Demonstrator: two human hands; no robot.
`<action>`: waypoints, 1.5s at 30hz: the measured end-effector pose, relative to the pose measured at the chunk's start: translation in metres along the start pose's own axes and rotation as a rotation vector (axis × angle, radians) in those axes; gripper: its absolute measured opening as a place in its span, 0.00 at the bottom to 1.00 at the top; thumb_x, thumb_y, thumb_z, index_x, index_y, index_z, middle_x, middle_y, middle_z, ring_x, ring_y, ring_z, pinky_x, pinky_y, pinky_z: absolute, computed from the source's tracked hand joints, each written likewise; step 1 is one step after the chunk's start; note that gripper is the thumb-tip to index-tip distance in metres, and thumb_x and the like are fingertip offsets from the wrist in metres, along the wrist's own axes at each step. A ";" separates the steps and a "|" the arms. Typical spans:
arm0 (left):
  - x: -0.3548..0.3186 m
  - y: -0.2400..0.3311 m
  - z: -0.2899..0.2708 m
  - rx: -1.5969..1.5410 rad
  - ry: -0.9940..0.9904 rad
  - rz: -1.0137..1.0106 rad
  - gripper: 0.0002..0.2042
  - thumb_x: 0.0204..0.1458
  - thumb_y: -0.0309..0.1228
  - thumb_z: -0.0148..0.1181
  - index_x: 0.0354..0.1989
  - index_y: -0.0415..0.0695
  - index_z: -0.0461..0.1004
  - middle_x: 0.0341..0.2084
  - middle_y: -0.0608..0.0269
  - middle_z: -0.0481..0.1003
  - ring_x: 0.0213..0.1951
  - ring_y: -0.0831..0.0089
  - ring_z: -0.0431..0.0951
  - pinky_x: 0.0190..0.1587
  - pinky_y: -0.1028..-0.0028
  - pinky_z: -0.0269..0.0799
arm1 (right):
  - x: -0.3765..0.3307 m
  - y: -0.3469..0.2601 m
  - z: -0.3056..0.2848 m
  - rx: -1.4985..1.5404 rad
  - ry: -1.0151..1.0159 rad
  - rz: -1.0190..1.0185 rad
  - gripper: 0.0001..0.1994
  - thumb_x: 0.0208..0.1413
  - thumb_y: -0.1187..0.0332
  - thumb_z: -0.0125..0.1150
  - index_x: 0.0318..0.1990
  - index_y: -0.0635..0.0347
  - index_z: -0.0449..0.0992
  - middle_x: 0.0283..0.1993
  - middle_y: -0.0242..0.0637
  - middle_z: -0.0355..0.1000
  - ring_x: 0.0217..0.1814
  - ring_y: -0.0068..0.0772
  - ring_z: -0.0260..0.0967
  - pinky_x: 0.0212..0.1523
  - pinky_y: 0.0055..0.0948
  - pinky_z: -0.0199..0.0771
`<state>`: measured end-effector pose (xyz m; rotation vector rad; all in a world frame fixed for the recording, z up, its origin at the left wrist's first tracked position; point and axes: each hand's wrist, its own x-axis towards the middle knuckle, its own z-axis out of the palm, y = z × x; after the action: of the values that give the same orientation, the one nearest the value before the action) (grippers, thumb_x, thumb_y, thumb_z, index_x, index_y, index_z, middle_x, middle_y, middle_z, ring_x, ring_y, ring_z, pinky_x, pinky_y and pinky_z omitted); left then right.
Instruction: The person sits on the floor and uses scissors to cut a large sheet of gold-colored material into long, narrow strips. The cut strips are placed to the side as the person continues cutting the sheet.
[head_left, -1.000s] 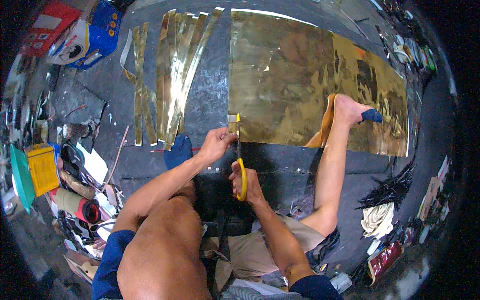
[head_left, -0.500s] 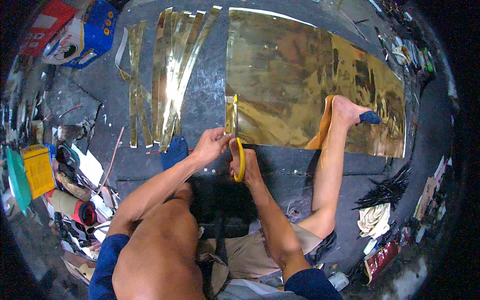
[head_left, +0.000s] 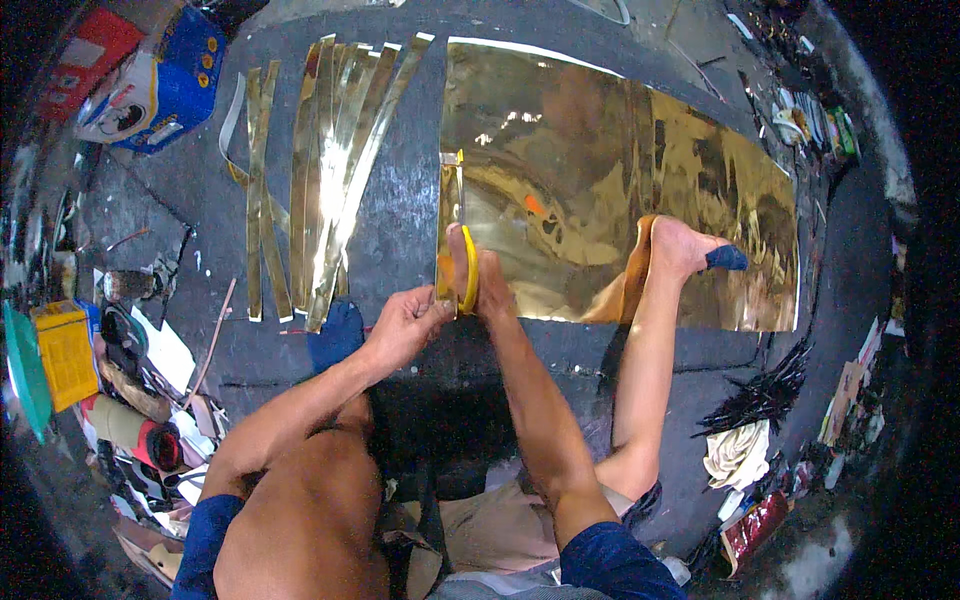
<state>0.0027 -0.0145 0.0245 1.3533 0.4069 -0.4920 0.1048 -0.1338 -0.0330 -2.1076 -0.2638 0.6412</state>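
Observation:
A large shiny gold sheet lies flat on the dark floor in front of me. My right hand grips yellow-handled scissors whose blades run up into the sheet's left part, parting a narrow gold strip from it. My left hand pinches the near end of that strip at the sheet's lower left corner. My right foot rests on the sheet and presses it down.
Several cut gold strips lie side by side to the left. A blue and red box sits at the far left top. Yellow and green containers, rolls and scraps crowd the left edge. Rags and dark strips lie at right.
The scissors and my right hand have advanced up the sheet, away from me, lengthening the cut. My left hand has followed, still holding the strip's near end.

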 end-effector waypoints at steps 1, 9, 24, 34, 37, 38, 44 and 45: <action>0.000 0.003 0.001 -0.010 -0.002 0.003 0.10 0.59 0.36 0.51 0.35 0.43 0.74 0.18 0.79 0.63 0.20 0.88 0.57 0.22 0.81 0.52 | 0.007 -0.002 0.000 -0.067 0.095 -0.136 0.38 0.58 0.36 0.33 0.30 0.67 0.75 0.18 0.48 0.68 0.22 0.41 0.68 0.27 0.43 0.65; -0.019 0.030 -0.001 0.070 0.000 0.007 0.10 0.59 0.34 0.50 0.38 0.39 0.73 0.22 0.80 0.65 0.24 0.88 0.59 0.25 0.83 0.56 | 0.076 -0.057 -0.031 0.165 0.061 0.099 0.36 0.57 0.36 0.35 0.33 0.67 0.73 0.21 0.52 0.68 0.25 0.39 0.66 0.32 0.41 0.65; -0.042 0.047 -0.013 0.086 0.053 -0.061 0.10 0.58 0.33 0.53 0.39 0.39 0.73 0.22 0.74 0.67 0.26 0.85 0.62 0.26 0.79 0.61 | 0.225 -0.075 -0.066 0.152 0.019 0.206 0.50 0.42 0.21 0.33 0.27 0.72 0.74 0.23 0.51 0.70 0.29 0.42 0.71 0.30 0.40 0.67; -0.044 0.031 -0.035 0.154 0.190 -0.042 0.10 0.57 0.34 0.52 0.30 0.40 0.72 0.19 0.73 0.69 0.24 0.83 0.65 0.26 0.78 0.62 | 0.235 -0.084 -0.073 0.333 0.077 0.253 0.46 0.38 0.20 0.39 0.15 0.65 0.69 0.13 0.37 0.64 0.13 0.29 0.64 0.15 0.29 0.66; -0.039 -0.005 -0.070 0.171 0.303 -0.157 0.14 0.57 0.34 0.50 0.21 0.42 0.65 0.14 0.72 0.65 0.21 0.83 0.63 0.25 0.78 0.62 | 0.233 -0.085 -0.065 0.340 0.138 0.193 0.44 0.38 0.21 0.42 0.14 0.64 0.68 0.14 0.38 0.65 0.11 0.29 0.63 0.16 0.28 0.68; -0.042 -0.011 -0.080 0.236 0.333 -0.155 0.14 0.57 0.35 0.51 0.21 0.42 0.65 0.15 0.70 0.66 0.21 0.80 0.65 0.26 0.76 0.63 | 0.235 -0.086 -0.067 0.341 0.093 0.219 0.43 0.39 0.21 0.43 0.16 0.63 0.67 0.13 0.36 0.64 0.11 0.30 0.63 0.16 0.29 0.69; -0.051 0.005 -0.085 1.060 0.875 0.244 0.15 0.46 0.33 0.61 0.41 0.42 0.69 0.38 0.50 0.70 0.42 0.57 0.71 0.45 0.63 0.65 | 0.193 -0.068 -0.084 0.542 0.049 0.197 0.42 0.42 0.23 0.41 0.21 0.63 0.67 0.12 0.34 0.59 0.10 0.29 0.62 0.13 0.29 0.66; -0.049 0.024 -0.082 1.236 0.995 0.414 0.20 0.44 0.32 0.63 0.47 0.43 0.68 0.43 0.47 0.69 0.47 0.55 0.70 0.50 0.61 0.64 | 0.174 -0.067 -0.078 0.622 0.084 0.182 0.41 0.43 0.23 0.39 0.21 0.62 0.67 0.12 0.34 0.60 0.10 0.29 0.62 0.13 0.29 0.66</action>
<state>-0.0242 0.0742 0.0561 2.7957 0.6269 0.4485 0.2967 -0.0783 -0.0024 -1.5588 0.1644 0.6380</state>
